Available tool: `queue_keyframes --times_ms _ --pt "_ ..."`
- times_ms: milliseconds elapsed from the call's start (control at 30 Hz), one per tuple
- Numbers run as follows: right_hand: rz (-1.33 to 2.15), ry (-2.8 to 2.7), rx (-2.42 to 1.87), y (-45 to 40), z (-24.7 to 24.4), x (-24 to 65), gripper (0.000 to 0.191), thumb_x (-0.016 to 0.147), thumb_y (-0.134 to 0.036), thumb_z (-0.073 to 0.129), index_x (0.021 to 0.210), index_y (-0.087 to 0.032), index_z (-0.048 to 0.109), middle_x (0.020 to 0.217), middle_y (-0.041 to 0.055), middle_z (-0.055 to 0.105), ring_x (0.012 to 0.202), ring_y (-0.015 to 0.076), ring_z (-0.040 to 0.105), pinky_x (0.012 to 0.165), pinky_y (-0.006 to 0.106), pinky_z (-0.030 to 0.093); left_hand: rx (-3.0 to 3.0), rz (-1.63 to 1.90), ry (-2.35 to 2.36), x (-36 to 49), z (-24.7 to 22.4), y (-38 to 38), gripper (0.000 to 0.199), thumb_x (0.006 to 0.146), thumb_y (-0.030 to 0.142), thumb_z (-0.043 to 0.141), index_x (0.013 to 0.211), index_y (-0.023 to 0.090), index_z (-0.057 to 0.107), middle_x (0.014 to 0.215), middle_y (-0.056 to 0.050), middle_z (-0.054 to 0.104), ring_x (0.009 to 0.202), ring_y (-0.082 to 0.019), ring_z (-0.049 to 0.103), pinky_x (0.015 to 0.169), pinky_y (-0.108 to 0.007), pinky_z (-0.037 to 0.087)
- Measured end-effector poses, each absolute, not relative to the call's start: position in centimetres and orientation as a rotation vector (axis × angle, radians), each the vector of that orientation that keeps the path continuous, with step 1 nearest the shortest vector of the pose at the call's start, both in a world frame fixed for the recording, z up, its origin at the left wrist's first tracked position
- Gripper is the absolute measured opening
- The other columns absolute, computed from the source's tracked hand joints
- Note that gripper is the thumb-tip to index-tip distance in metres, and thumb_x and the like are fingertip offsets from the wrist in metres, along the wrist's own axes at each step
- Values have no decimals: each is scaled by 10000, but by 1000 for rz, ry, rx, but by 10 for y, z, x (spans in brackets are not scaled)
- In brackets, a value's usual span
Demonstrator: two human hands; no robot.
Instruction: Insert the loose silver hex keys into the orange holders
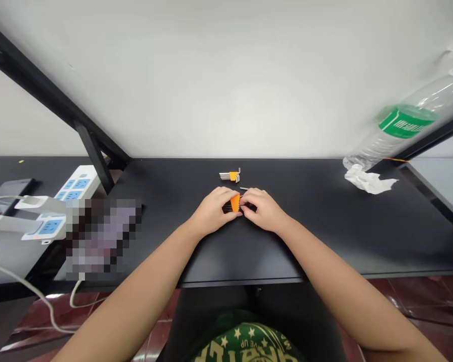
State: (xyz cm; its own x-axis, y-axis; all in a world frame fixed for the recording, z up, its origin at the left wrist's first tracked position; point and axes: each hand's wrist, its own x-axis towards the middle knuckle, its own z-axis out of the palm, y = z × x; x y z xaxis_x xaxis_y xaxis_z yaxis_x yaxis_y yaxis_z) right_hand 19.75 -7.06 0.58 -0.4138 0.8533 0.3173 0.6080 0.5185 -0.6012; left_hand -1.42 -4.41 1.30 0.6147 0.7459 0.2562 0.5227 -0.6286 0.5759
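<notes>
My left hand (215, 210) is closed around an orange hex key holder (235, 203) with several dark hex keys in it, low over the table. My right hand (262, 208) pinches at the right side of this holder, where its fingertips grip a hex key; the fingers hide most of that key. Just behind the hands, a thin silver metal piece (244, 188) shows, partly covered by my right hand. Farther back lies a second hex key set (233, 176), silver keys in an orange holder, with the bent ends to the right.
A black table (324, 216) meets a white wall. At its back right, a clear bottle with a green label (405, 121) leans by a crumpled tissue (370, 180). To the left are a pixelated phone-like object (105, 236) and a white power strip (73, 193) with chargers and cables.
</notes>
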Motion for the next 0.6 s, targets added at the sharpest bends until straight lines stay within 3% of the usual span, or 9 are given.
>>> queue_keyframes --times_ms 433,600 --pt "656 -2129 -1271 -69 12 205 122 747 -146 629 681 -198 541 772 -17 619 784 170 567 805 325 358 2429 631 981 -16 13 -43 373 846 329 732 1201 245 651 1105 -59 674 1023 -246 576 922 -386 478" --pt "627 -2125 -1386 -66 16 221 97 748 -143 600 676 -195 561 765 -2 604 767 167 556 786 323 364 2440 681 1144 -23 12 -38 313 830 328 748 1115 230 666 1057 -53 671 987 -245 566 895 -384 486"
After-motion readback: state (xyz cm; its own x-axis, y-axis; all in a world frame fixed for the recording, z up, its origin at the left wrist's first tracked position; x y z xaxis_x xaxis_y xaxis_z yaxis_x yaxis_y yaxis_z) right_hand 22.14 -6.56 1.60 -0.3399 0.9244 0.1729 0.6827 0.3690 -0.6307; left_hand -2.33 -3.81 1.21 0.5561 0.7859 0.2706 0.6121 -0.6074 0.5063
